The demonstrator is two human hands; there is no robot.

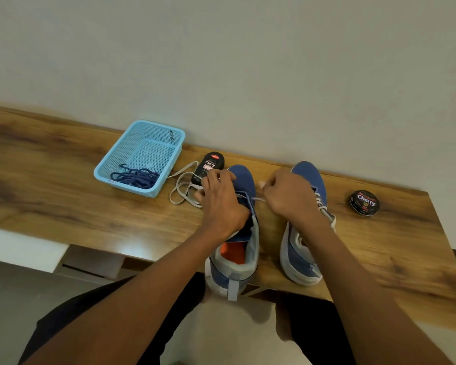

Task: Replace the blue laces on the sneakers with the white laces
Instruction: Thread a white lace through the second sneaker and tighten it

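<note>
Head view, the only one. On the wooden table [63, 185] two blue sneakers stand side by side, toes pointing to twelve o'clock. The left sneaker [237, 233] sits at the centre of the frame with its heel hanging over the near edge; the right sneaker [300, 248] is just beside it at three o'clock and already carries white lacing. The left hand [221, 201] lies over the left sneaker's eyelets, fingers curled round the white lace [181, 191], whose slack loops onto the table toward nine o'clock. The right hand [290, 193] is also curled, apparently pinching the lace's other end between the two shoes (the tip itself is too blurred to be sure). The blue laces [137, 177] lie bundled in the light-blue basket [116, 151] at ten o'clock. A polish bottle [211, 167] stands just behind the left hand; a polish tin [364, 202] sits well apart at three o'clock.

The lace looks flat, limp and light, so it will likely twist and sag; taking it close to the stiff tip should steer it through an eyelet best. The sneaker seems soft-sided, so steadying it near the eyelet row makes sense.
</note>
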